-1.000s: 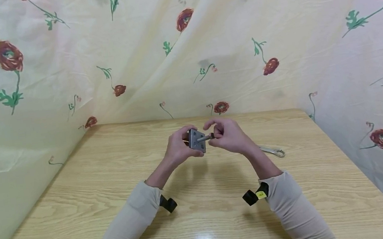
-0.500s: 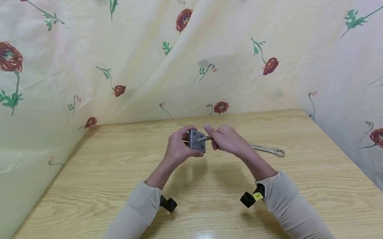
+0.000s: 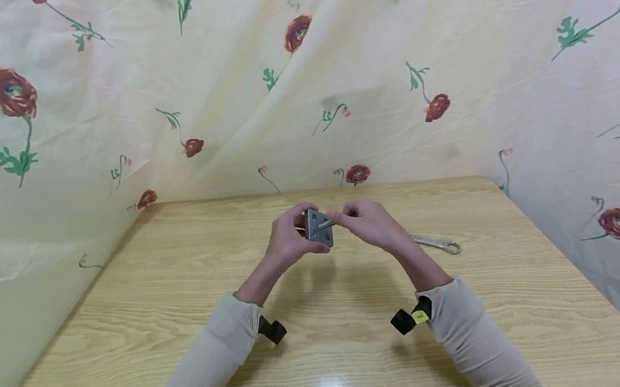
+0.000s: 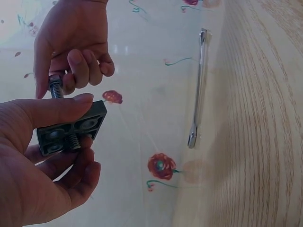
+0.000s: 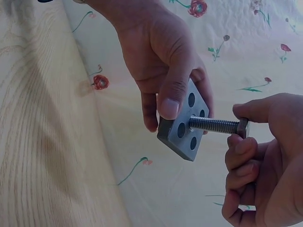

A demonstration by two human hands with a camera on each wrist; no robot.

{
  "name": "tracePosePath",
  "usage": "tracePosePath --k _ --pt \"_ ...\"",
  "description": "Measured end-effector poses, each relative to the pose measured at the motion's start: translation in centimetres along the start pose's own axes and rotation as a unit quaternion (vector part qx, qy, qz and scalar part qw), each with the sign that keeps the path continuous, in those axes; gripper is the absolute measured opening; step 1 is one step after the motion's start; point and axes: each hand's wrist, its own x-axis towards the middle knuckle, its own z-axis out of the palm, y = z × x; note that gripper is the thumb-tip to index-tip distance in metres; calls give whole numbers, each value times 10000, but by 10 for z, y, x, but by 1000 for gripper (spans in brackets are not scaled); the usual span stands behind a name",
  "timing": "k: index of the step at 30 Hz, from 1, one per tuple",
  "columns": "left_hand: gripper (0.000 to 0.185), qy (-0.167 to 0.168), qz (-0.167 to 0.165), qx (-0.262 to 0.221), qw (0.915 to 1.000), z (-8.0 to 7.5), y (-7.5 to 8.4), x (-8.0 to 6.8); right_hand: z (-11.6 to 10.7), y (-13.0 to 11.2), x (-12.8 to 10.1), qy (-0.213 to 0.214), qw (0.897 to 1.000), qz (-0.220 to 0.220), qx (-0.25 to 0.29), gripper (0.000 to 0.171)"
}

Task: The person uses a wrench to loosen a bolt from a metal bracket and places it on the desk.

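Note:
My left hand [image 3: 285, 239] holds a small square grey metal plate [image 5: 183, 127] by its edges, thumb on one side and fingers on the other. Round holes surround the plate's centre. Through its middle runs a long threaded hex bolt [image 5: 214, 125]; in the left wrist view its tip sticks out of the plate's recessed back face. My right hand [image 3: 371, 222] pinches the bolt's head [image 5: 244, 127] between thumb and fingers, leaving a length of bare thread between head and plate. In the head view the thumb and fingers cover the head.
A combination wrench [image 3: 437, 243] lies on the wood-grain table [image 3: 327, 322], to the right of and below my right hand. Flowered cloth [image 3: 250, 97] hangs behind the table and along both sides. Each wrist wears a black camera mount [image 3: 272, 330].
My right hand's fingers and thumb have shifted around the bolt head: first the index finger was raised, then the thumb, and now they pinch it. The left hand and plate stay in place.

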Motion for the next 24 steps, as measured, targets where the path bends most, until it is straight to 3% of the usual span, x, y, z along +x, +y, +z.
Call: tracePosePath --k 11,24 --pt "71 16 -29 -11 10000 -1 0 0 -6 -1 -2 208 9984 -517 137 17" --pt "73 12 -46 -28 10000 0 0 0 -3 2 0 431 9896 -1340 282 18"
